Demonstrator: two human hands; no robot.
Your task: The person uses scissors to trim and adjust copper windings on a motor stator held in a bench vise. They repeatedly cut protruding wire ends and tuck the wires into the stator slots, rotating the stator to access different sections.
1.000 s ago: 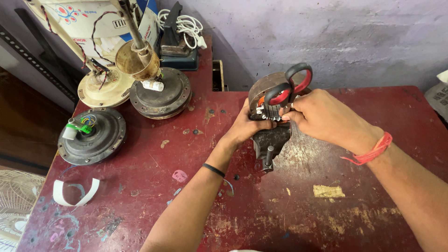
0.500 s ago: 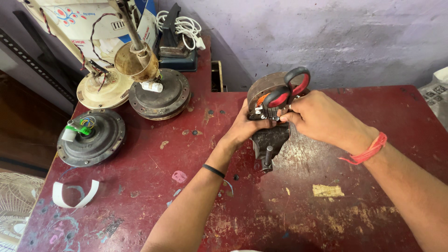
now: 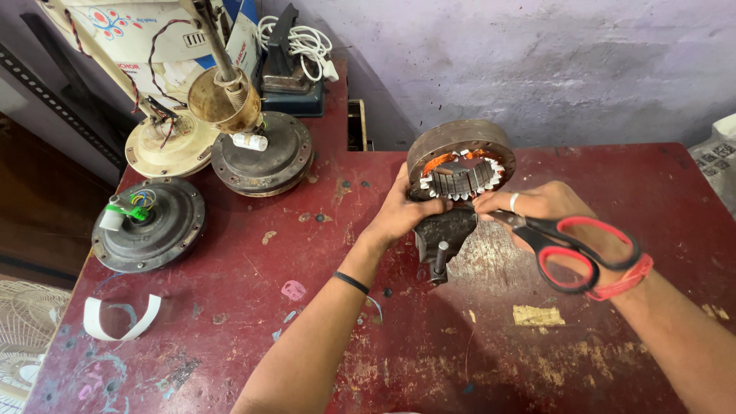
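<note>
Between both hands, scissors (image 3: 567, 244), blades leftward toward upright stator (image 3: 458, 162).

My right hand (image 3: 556, 218) has drawn back with the red-handled scissors (image 3: 571, 245), so they no longer cover the motor stator (image 3: 460, 165); its copper windings now show.

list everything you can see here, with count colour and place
motor stator: 1, rusty brown ring with copper windings, upright at table middle
bench vise: 1, dark grey, under the stator
scissors: 1, black and red handles, in right hand
fan motor housings: 3, grey, brown and cream, table's left end
white cable: 1, back, on dark box
white strip: 1, curled, front left
table: 1, worn red
left hand: grips stator's left edge
right hand: holds scissors
</note>
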